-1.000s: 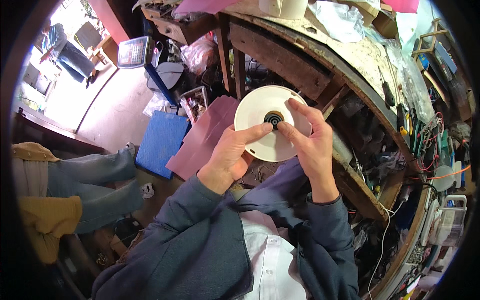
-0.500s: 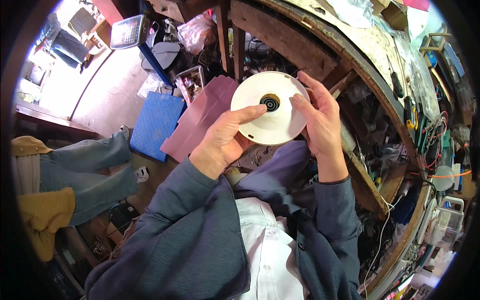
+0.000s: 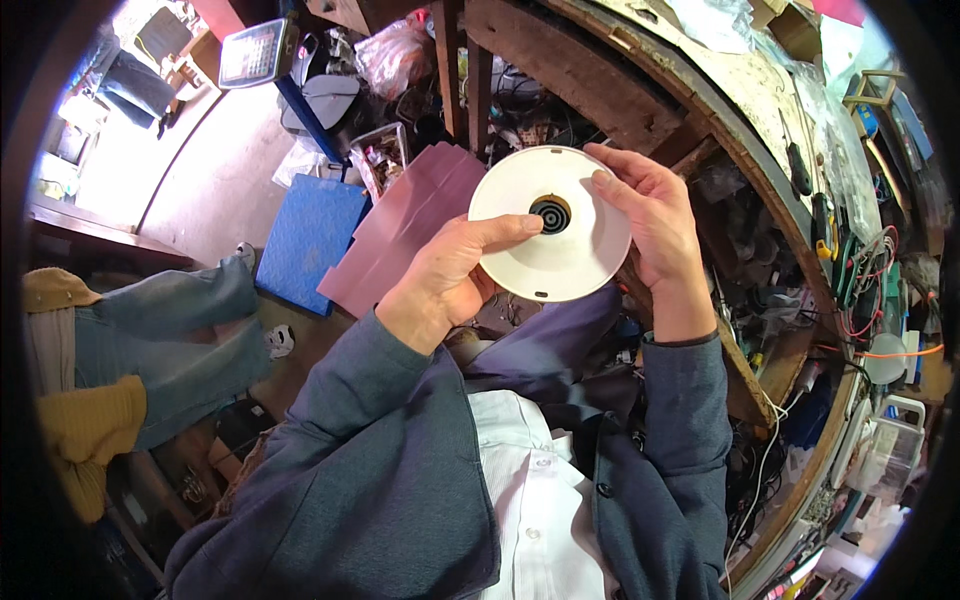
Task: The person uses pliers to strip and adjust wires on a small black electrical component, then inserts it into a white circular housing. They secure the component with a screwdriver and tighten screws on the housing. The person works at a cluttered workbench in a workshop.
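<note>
On my feed, the left hand (image 3: 440, 275) holds the white disc (image 3: 580, 250) by its left side, thumb (image 3: 515, 230) at the dark hub (image 3: 554, 212); the right hand (image 3: 657, 215) pinches its right rim. Its slots (image 3: 541, 295) have swung counterclockwise, so I judge it's being turned; beyond lies a blue platform (image 3: 312, 240).

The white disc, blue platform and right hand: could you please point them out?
White disc (image 3: 592, 235), head view: its face, right of centre.
Blue platform (image 3: 313, 243), head view: middle of its flat top.
Right hand (image 3: 660, 222), head view: middle of the hand.
</note>
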The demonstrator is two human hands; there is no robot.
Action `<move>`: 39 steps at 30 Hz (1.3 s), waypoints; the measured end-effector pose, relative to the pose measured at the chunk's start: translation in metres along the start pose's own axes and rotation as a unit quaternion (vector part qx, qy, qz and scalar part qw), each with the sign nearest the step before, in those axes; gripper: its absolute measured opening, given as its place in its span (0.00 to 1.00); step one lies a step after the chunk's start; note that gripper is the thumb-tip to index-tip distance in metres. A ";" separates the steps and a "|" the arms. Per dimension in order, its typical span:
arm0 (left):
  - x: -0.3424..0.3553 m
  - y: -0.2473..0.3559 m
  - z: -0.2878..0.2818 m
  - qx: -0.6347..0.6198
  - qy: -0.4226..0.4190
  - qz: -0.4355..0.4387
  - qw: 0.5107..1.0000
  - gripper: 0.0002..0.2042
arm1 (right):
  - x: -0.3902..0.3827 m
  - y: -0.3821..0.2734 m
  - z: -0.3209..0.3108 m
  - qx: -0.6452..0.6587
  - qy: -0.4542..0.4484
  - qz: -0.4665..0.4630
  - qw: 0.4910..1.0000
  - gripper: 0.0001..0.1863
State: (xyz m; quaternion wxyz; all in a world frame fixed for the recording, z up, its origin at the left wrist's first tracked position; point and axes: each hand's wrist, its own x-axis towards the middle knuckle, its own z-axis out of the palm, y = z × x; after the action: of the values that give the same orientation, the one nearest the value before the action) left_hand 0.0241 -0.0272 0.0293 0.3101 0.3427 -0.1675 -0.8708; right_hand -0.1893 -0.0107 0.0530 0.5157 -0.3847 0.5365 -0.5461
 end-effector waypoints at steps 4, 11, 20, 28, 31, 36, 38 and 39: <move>-0.001 0.002 0.001 0.002 -0.012 0.001 1.000 0.24 | -0.002 -0.001 0.001 -0.022 -0.002 -0.010 1.000 0.20; -0.002 0.000 -0.001 0.000 -0.020 0.019 1.000 0.24 | -0.003 0.004 0.000 -0.057 -0.008 -0.058 0.997 0.20; -0.014 0.000 0.003 0.037 -0.019 0.075 0.996 0.26 | -0.014 0.005 0.005 -0.113 -0.002 -0.122 0.986 0.20; -0.017 -0.003 0.001 0.053 -0.016 0.091 0.994 0.24 | -0.016 0.017 0.008 -0.055 0.006 -0.103 0.993 0.20; -0.017 -0.001 0.005 0.054 0.000 0.077 0.996 0.24 | -0.014 0.013 0.007 -0.051 0.013 -0.075 0.996 0.19; -0.017 -0.002 0.004 0.041 -0.008 0.080 0.996 0.24 | -0.015 0.011 0.009 -0.044 0.016 -0.069 0.996 0.19; -0.017 -0.002 0.003 0.036 -0.008 0.074 0.997 0.24 | -0.015 0.011 0.009 -0.051 0.017 -0.067 0.996 0.19; -0.016 -0.003 0.002 0.033 -0.010 0.072 0.997 0.24 | -0.016 0.010 0.009 -0.054 0.019 -0.064 0.996 0.19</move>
State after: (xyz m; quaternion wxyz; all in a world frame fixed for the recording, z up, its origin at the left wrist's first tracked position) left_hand 0.0305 -0.0145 0.0376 0.3584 0.3310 -0.2235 -0.8438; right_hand -0.1768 0.0040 0.0460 0.4478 -0.4355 0.5491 -0.5553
